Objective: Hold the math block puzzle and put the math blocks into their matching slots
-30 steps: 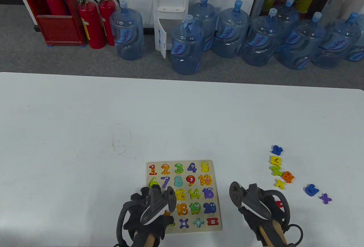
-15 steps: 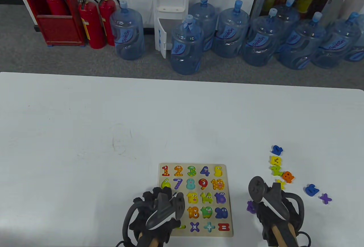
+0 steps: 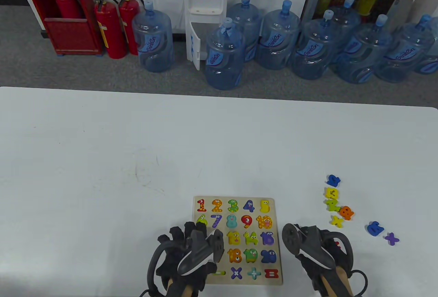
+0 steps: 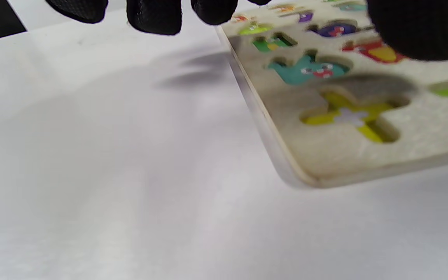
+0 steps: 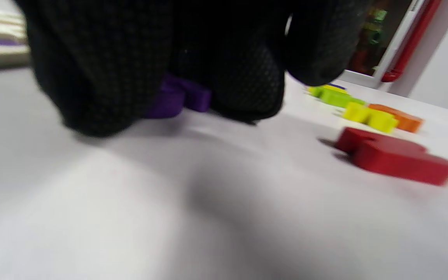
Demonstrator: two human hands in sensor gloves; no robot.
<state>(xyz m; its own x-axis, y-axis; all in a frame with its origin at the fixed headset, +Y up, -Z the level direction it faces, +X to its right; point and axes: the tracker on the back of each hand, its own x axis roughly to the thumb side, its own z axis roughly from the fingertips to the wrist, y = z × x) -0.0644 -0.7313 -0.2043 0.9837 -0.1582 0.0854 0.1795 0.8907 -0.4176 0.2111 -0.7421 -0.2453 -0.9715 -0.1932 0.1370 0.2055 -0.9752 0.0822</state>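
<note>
At lower centre the left hand (image 3: pixel 186 252) rests spread, uncurled fingers on the puzzle board (image 3: pixel 273 242). Just right, the right hand (image 3: pixel 314 247) curls round a purple block (image 5: pixel 177 99). Best carry it level to its matching purple slot.

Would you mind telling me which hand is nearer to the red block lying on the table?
Right. The right hand sits just beside the red block, while the left hand rests across the puzzle board, farther away.
</note>
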